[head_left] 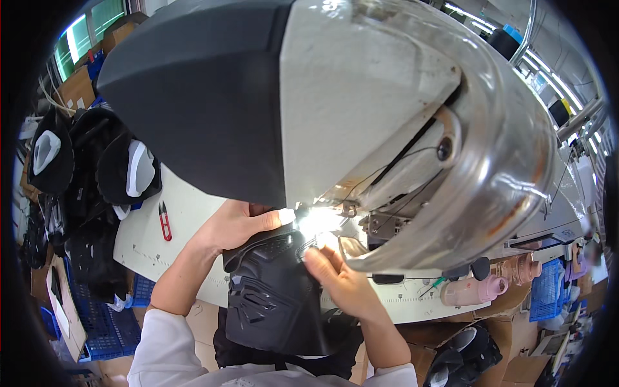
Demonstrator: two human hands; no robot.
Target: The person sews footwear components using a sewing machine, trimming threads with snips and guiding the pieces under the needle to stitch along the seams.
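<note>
A black moulded piece (267,297) with raised ridges hangs over the near edge of the white worktable, its upper end beside the brightly lit needle area of a sewing machine (387,84). My left hand (235,227) grips the upper left of this piece, thumb stretched toward the light and the other fingers partly hidden behind. On its right edge my right hand (342,280) is closed, thumb in front and fingertips lost in the glare. The needle itself cannot be made out.
Red-handled thread snips (165,222) lie left on the worktable (193,200). Black pieces with white inserts (129,164) are piled at far left, above blue crates (109,326). Pink bottles (474,290) stand right; an open cardboard box (506,342) below holds more black pieces.
</note>
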